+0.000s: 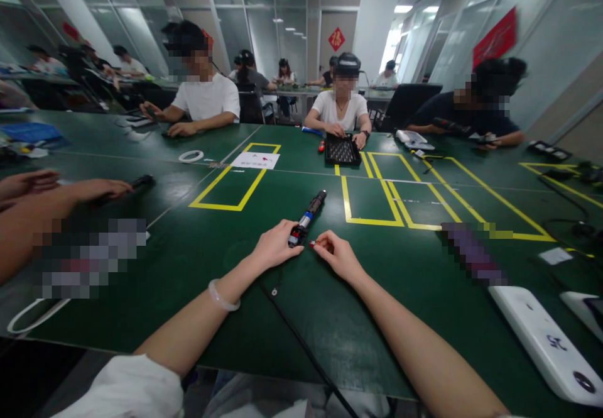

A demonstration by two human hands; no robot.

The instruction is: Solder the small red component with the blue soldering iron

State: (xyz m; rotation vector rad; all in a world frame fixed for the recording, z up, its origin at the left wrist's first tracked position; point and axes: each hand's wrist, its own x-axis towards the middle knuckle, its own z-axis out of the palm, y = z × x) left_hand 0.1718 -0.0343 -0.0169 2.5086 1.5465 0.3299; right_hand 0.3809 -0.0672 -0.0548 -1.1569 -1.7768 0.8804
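A slim black handheld device (307, 218) lies slanted on the green table, its inside exposed with blue, silver and red parts showing. My left hand (277, 245) grips its near end, thumb and fingers on either side. Just to the right, my right hand (338, 254) pinches a small red and silver piece (313, 244), too small to name, held a little apart from the device. Below my left hand, a black cord (301, 336) with a small ring-shaped end (274, 291) near it runs down over the table's front edge.
Yellow tape outlines (372, 221) mark the table ahead. Opposite, a person works at a black tray (343, 151). Another person's hand (106, 188) touches a dark tool at left. A white power bank-like case (541, 336) lies at right, and a white sheet (257, 160) ahead.
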